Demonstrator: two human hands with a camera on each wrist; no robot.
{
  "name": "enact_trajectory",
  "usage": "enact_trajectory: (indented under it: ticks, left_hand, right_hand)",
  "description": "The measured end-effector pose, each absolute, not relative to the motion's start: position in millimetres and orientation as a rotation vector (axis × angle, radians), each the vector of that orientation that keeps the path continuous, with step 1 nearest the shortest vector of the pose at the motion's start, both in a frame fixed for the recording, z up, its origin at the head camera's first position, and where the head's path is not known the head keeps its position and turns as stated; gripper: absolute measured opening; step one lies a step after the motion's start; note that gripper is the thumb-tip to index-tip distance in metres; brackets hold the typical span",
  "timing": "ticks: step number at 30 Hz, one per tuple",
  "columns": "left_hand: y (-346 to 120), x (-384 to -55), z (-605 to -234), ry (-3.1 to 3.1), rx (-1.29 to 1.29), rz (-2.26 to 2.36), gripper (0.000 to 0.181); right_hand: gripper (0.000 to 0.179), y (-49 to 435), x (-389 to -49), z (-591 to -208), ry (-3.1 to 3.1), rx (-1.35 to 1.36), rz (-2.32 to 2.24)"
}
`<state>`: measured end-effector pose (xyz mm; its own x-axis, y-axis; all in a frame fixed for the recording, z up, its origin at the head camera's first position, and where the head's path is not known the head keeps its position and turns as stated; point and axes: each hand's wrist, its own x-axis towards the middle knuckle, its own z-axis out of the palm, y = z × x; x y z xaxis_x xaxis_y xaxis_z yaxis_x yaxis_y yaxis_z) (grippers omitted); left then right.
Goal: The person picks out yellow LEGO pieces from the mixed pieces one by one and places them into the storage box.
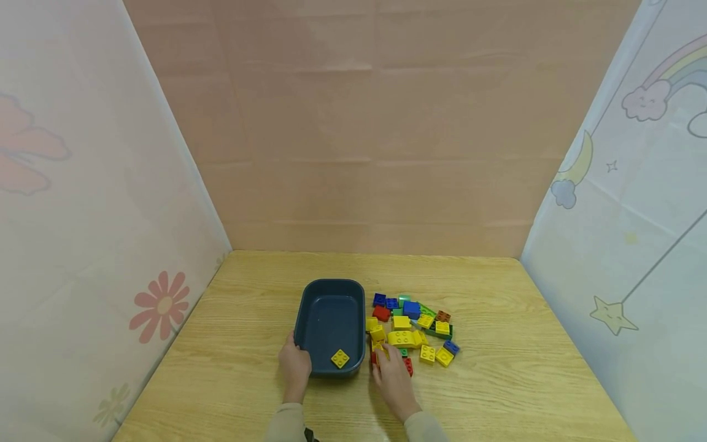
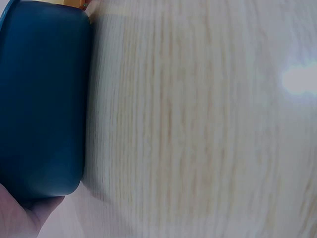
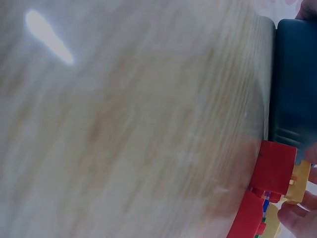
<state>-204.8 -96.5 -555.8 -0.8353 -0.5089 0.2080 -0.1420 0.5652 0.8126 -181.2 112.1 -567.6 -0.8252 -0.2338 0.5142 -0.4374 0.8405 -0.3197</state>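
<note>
A dark blue plastic bin (image 1: 330, 328) sits on the wooden table, with one square yellow brick (image 1: 340, 358) lying inside near its front end. My left hand (image 1: 296, 366) grips the bin's near left side, its thumb showing by the bin's end in the left wrist view. Just right of the bin, my right hand (image 1: 394, 376) reaches into the pile of toy bricks. In the right wrist view its fingertips (image 3: 290, 217) pinch a yellow brick (image 3: 299, 181), right beside a red brick (image 3: 275, 167). The hand covers part of the pile in the head view.
Loose bricks spread right of the bin, including a long yellow brick (image 1: 401, 339), a red brick (image 1: 381, 313), a blue brick (image 1: 411, 309) and a yellow brick (image 1: 428, 354). A tan backdrop (image 1: 370, 135) stands behind the table, with patterned sheets at both sides.
</note>
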Motion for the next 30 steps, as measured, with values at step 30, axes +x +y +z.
enact_trajectory:
  ticks: [30]
  left_hand:
    - [-98,-205,-556,-2.373,0.510,-1.199,0.042]
  right_hand:
    - [0.026,89,-183,-540,-2.307,0.651,0.775]
